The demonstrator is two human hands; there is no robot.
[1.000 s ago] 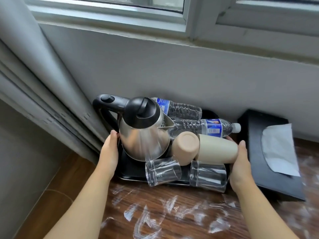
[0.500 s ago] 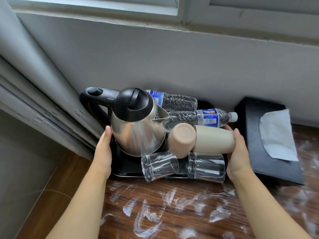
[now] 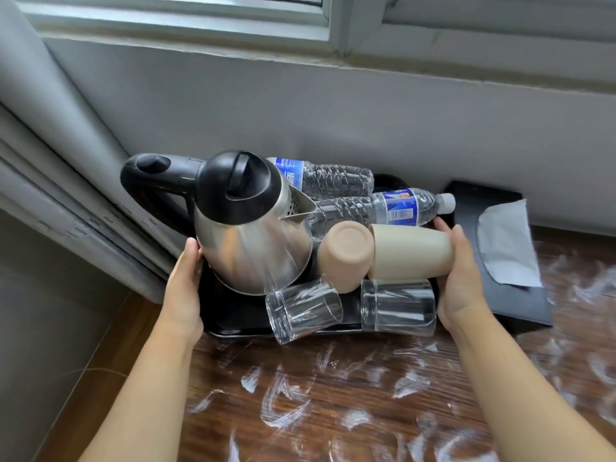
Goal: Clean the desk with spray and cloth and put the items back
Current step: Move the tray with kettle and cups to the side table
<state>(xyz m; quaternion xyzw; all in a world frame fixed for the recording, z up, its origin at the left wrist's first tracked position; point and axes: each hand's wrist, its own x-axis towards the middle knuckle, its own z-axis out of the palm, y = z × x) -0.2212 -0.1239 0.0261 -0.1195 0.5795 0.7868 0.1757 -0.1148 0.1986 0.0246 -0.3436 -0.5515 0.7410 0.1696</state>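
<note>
On the smeared wooden desk [image 3: 333, 411], both hands apparently grip the glossy black tray [image 3: 233, 325].

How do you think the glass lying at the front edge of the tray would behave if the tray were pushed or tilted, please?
The glass lies on its side, so it would probably roll. Its bottom end overhangs the tray's front rim, so it could slip onto the desk. Being clear glass, it is likely fragile and smooth to grip.

Prob. hotel rm: kettle [image 3: 253, 228] tray [image 3: 233, 323].
</note>
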